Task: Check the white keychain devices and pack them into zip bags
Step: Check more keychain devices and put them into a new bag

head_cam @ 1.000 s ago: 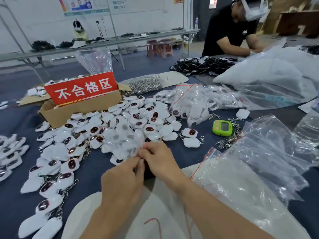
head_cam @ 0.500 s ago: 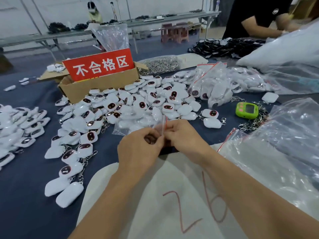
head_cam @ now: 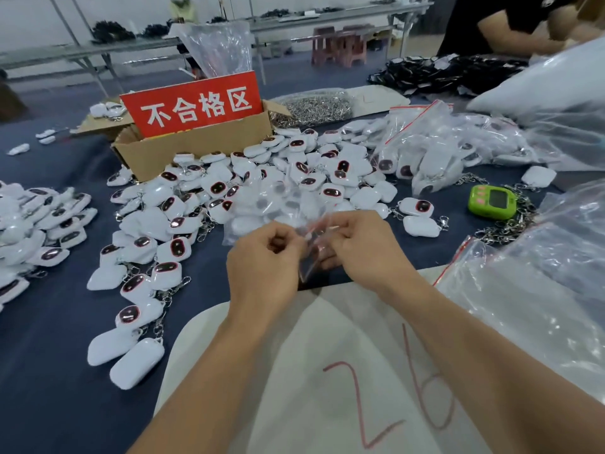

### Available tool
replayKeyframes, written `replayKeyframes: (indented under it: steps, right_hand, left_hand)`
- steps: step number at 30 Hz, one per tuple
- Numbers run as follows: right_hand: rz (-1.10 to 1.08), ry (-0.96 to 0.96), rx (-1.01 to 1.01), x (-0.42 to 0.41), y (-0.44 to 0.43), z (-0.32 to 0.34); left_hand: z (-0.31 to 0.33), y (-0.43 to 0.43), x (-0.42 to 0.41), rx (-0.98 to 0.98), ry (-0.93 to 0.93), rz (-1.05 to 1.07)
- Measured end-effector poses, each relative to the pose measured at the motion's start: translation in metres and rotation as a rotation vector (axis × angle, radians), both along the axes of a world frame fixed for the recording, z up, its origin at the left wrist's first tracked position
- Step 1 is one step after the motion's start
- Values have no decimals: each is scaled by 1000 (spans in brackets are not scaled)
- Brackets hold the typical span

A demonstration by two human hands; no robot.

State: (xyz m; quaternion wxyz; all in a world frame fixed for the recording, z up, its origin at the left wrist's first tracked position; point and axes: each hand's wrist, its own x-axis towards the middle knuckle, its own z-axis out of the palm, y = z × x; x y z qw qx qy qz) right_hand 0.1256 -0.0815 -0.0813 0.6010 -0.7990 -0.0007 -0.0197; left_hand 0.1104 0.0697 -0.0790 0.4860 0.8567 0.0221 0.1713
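cannot tell what fills zip bag (head_cam: 268,211) (blurred plastic); pinched at the mouth by fingers (head_cam: 289,235) of left hand (head_cam: 265,267), right hand (head_cam: 363,250).

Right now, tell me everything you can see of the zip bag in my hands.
The zip bag is clear, glossy thin plastic with a red strip along its mouth. The left hand and right hand each pinch that mouth end; whether it is sealed cannot be told. Its body stretches away from the hands, resting on the pile of white keychain devices, and blurred white shapes show through it, probably devices inside.
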Motion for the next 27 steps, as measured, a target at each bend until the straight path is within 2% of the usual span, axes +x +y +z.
replayKeyframes:
  steps: [4,6,9,11,13,17,22,27]
  right_hand:
    - [-158,30,-62,-1,-8,7]
    - [-222,-4,-122,-2,-8,9]
    - [-293,-55,-281,-3,-6,8]
    - [-285,-50,-367,-4,-4,7]
    - [-243,-53,-410,-4,-3,7]
    - [-110,-53,-386,-1,-3,7]
    - [-8,-29,-354,-1,-1,7]
    - [32,16,-175,1,-5,7]
  left_hand:
    - [3,1,-6,5,-291,180]
    - [4,-4,-12,85,-434,125]
    - [6,-9,-18,251,-580,-82]
    - [11,-9,-18,327,-553,-225]
    - [14,-5,-17,404,-442,-350]
    - [8,-3,-13,577,-288,-493]
    - [3,-2,-8,612,-311,-468]
    - [4,1,-7,670,-436,-295]
